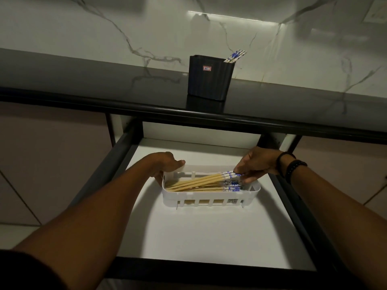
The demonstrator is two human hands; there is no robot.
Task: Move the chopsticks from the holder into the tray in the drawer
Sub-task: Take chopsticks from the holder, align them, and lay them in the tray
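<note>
Right hand point(256, 164) has its fingers point(240, 171) pinched on the blue ends of a chopstick bundle point(201, 182) lying in the white tray point(209, 203) mid-frame, inside the open drawer point(188, 237). Left hand point(165, 164) grips the tray's far-left rim. A few more chopsticks point(235, 55) poke out of the black holder point(210, 77) on the tabletop point(83, 80), upper middle.

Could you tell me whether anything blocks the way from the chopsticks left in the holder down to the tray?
Nothing visible does. The remaining chopsticks stick out of the open-topped holder on the counter, and the tray lies uncovered in the open drawer below.

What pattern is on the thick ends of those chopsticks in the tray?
A blue-and-white painted pattern on the pale wooden chopsticks; the head view shows it.
</note>
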